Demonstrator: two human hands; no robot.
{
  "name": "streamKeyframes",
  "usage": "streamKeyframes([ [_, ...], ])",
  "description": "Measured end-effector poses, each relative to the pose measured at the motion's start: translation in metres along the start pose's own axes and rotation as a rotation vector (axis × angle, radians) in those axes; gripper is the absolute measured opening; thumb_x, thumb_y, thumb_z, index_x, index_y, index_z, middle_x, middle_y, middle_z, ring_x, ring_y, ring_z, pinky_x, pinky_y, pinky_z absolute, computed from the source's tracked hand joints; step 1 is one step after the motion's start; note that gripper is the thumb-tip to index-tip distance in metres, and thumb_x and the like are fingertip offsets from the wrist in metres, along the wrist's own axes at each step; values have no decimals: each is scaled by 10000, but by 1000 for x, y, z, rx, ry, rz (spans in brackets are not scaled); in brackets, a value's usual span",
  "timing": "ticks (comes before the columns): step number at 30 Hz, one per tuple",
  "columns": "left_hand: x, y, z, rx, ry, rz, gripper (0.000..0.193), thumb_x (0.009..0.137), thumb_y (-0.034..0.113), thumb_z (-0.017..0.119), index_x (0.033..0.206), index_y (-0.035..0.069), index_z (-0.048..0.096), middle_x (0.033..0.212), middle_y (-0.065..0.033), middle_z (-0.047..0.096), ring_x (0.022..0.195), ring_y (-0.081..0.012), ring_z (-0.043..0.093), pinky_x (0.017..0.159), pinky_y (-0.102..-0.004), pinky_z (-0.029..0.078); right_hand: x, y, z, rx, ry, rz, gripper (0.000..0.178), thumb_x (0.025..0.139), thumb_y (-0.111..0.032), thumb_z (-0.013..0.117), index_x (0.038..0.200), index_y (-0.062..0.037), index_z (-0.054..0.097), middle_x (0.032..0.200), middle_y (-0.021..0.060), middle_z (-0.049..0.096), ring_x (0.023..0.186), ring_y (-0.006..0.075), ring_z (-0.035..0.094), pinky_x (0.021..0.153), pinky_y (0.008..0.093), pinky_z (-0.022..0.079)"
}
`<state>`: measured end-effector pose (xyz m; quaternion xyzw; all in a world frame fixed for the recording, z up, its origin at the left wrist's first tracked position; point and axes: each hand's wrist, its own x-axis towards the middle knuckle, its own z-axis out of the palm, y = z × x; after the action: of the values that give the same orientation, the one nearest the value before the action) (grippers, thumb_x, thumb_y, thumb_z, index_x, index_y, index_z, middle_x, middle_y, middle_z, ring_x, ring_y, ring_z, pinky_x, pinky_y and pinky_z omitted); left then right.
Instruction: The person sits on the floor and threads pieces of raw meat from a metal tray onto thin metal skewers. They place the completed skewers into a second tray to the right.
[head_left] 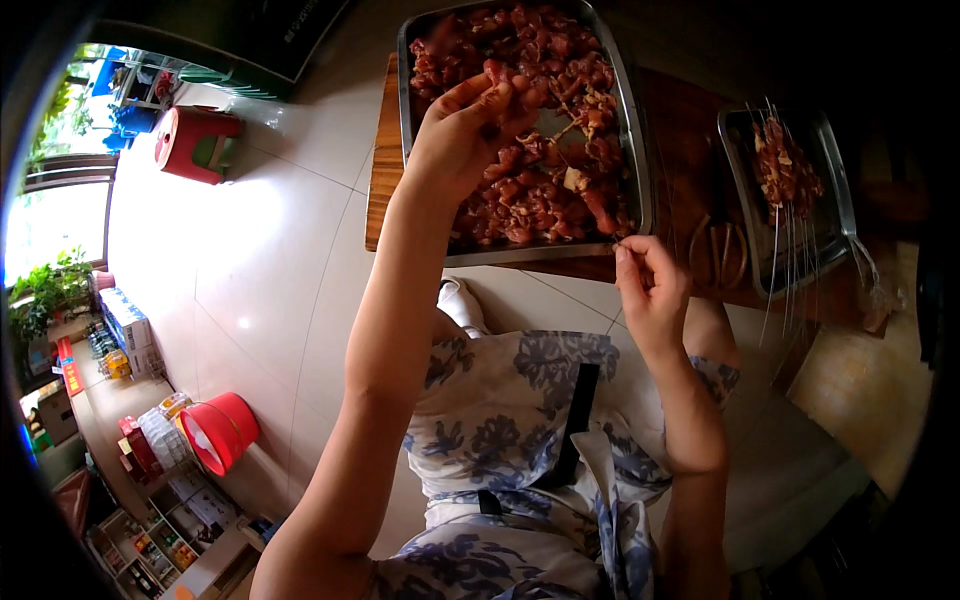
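My left hand (462, 135) is raised over a large metal tray (642, 175) full of raw meat pieces (500, 205). Its fingers are closed on a small piece of meat (496, 72). At the tray's near right corner, my right hand (655, 290) pinches the end of a thin skewer, which is hard to make out. Chunks of meat (597, 208) are threaded on that skewer, slanting up and left over the tray. Part of the meat in the tray is hidden behind my left hand.
A smaller metal tray (738, 185) to the right holds loaded meat skewers (785, 175), their thin ends jutting toward me. Scissors (718, 255) lie between the trays on the wooden table (385, 170). On the tiled floor at left are a red stool (190, 145) and a red bucket (225, 430).
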<state>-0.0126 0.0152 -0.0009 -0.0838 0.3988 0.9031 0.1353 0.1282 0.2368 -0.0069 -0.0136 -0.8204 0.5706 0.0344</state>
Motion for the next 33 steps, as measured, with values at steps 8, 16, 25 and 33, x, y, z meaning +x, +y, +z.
streamKeyframes([
  [8, -3, -3, 2, -12, -55, 50, 204, 899, -6, 558, 1101, -30, 547, 1032, -138, 635, 1011, -274, 628, 920, -418, 528, 1, 2, 1, -41, 0, -1, 40, 863, -34, 597, 866, 5, 588, 613, 29, 540, 533, 71, 484, 487, 228, 381],
  [16, -7, -9, 13, 27, -42, 61, 216, 897, -14, 557, 1111, -36, 542, 1024, -131, 638, 997, -268, 629, 917, -413, 529, 1, 0, 0, -62, -6, 23, 40, 865, -30, 590, 874, 9, 588, 616, 43, 544, 536, 87, 499, 492, 237, 390],
  [25, -6, -36, 17, -193, -129, 59, 143, 910, 39, 559, 1044, 33, 608, 1049, -80, 614, 1031, -230, 597, 972, -414, 492, 1, 9, 4, 49, -17, 51, 58, 888, -50, 574, 883, 6, 587, 619, 17, 530, 546, 65, 489, 498, 225, 388],
  [33, -16, -33, 35, 14, -77, 18, 255, 922, 98, 566, 1166, 27, 564, 1108, -82, 618, 1029, -214, 607, 892, -380, 536, 3, 2, 1, 171, -7, 81, 92, 911, -76, 566, 884, 11, 581, 618, -17, 517, 551, 30, 466, 487, 192, 352],
])
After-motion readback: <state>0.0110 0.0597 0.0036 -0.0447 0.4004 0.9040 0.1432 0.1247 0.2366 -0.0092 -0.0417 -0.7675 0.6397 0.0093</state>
